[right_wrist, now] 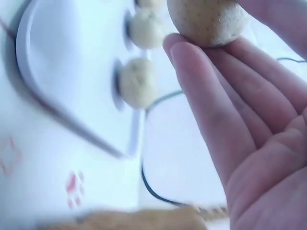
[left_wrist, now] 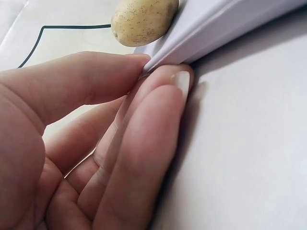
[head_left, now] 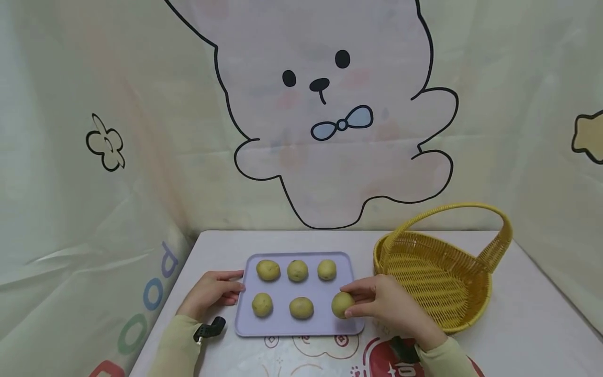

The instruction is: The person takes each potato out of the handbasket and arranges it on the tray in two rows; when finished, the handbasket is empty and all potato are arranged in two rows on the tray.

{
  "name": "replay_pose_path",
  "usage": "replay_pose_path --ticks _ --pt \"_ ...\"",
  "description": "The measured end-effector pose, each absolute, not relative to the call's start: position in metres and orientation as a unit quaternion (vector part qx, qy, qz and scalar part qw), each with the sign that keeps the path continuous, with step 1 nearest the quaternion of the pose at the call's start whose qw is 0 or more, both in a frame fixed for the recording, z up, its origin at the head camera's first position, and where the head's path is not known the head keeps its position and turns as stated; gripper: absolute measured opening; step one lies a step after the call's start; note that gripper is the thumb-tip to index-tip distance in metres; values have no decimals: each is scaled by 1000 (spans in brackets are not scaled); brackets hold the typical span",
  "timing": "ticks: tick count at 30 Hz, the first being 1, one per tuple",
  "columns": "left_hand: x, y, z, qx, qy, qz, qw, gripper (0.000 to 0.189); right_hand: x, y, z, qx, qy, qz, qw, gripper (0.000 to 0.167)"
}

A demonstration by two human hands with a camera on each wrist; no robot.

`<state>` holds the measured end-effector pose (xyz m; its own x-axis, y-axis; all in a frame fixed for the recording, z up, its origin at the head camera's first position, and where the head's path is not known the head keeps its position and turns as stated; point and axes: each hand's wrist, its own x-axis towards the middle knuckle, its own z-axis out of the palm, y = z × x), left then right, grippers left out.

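A lilac tray [head_left: 282, 289] lies on the table, bearing several small yellow-brown potatoes [head_left: 301, 308] in two rows. At the tray's left edge is my left hand [head_left: 213, 291], thumb and fingertips pinching the rim in the left wrist view; one potato [left_wrist: 144, 21] shows just beyond the thumb. My right hand [head_left: 393, 305] holds another potato [head_left: 342, 305] between thumb and fingertips over the tray's right end. In the right wrist view this held potato [right_wrist: 207, 21] is partly cut off by the frame, with the tray [right_wrist: 86, 72] behind it.
To the right of the tray stands a yellow woven basket [head_left: 438, 283] with a tall arched handle, close beside my right hand. The white table [head_left: 527, 309] has printed drawings at its front. Cloth walls with cartoon figures enclose it at the back and sides.
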<state>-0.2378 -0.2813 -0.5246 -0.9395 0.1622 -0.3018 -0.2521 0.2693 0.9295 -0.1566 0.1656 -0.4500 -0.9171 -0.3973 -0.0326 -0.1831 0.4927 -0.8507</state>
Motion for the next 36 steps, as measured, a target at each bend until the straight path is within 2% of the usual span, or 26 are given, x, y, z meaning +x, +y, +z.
replay_pose_path --ticks 8,15,23,36 --pt "-242 -277 -525 -27 775 607 174 62 -171 145 -473 -146 851 -494 98 42" --pt "-238 -272 -526 -31 779 601 174 62 -168 142 -488 -118 859 -491 80 48" --pt "-243 -272 -524 -30 776 605 172 61 -173 135 -495 -106 874 -471 55 50" --pt "-242 -278 -528 -40 787 593 166 63 -177 126 -495 -86 881 -464 43 47"
